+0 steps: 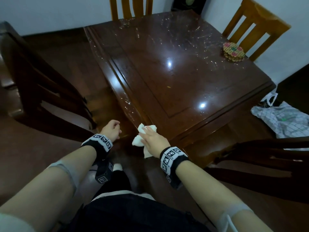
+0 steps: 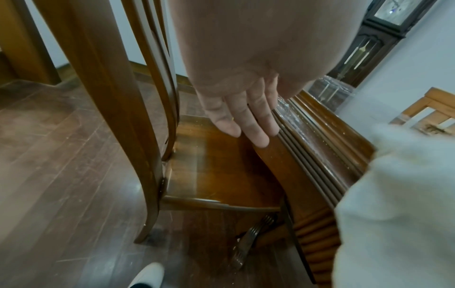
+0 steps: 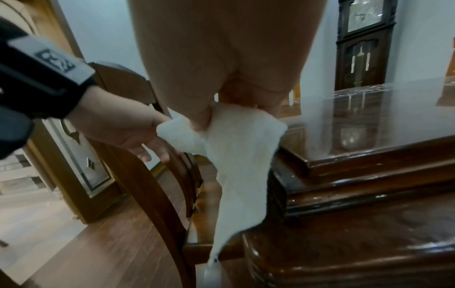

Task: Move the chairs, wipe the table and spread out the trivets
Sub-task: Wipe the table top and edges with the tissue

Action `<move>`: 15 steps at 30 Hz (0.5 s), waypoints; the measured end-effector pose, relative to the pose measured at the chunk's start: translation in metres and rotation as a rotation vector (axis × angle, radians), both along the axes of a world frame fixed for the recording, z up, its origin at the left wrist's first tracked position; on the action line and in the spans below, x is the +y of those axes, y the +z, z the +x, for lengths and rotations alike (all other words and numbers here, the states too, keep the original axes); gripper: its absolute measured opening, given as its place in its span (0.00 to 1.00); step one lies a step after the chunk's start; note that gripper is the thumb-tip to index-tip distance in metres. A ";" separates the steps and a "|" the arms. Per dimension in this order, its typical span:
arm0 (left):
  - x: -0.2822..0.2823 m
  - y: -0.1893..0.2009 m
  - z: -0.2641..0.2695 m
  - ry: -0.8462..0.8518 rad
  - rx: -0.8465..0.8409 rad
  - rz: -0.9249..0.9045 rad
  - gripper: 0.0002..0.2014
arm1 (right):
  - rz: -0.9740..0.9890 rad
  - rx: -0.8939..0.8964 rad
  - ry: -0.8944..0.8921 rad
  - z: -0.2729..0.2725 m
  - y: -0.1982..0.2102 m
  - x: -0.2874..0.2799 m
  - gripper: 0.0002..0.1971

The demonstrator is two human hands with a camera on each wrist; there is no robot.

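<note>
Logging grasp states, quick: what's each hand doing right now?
Left hand: open, holding nothing.
Right hand: gripping the white cloth at the table corner.

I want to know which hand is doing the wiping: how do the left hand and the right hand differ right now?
The right hand holds a white cloth at the near corner of the table; the left hand holds nothing. The right hand is over the table edge; the left hand hangs beside it, by a chair seat. Both wear marker-printed wristbands.
</note>
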State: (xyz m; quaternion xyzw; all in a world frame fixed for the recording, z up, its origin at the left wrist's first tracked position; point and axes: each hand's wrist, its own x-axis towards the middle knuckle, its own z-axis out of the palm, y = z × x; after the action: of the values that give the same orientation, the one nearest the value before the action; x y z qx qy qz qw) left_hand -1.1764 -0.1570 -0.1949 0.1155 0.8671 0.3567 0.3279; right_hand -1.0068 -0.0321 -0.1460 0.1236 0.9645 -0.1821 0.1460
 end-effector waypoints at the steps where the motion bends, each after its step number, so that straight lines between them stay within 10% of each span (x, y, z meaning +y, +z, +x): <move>1: 0.001 0.001 -0.003 -0.005 -0.004 -0.001 0.14 | 0.036 -0.046 0.021 -0.004 -0.009 -0.001 0.18; 10: 0.017 0.018 -0.042 -0.073 -0.110 -0.002 0.14 | -0.211 -0.425 -0.133 -0.014 0.016 0.002 0.20; 15: 0.045 0.053 -0.066 -0.297 -0.135 0.038 0.13 | -0.606 0.019 -0.608 -0.032 0.040 0.027 0.17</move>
State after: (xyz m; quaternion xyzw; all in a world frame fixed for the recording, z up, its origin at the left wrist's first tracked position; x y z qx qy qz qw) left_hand -1.2421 -0.1123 -0.1415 0.2244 0.8096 0.3274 0.4324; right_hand -1.0390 -0.0053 -0.1065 0.3522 0.7882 -0.4932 0.1067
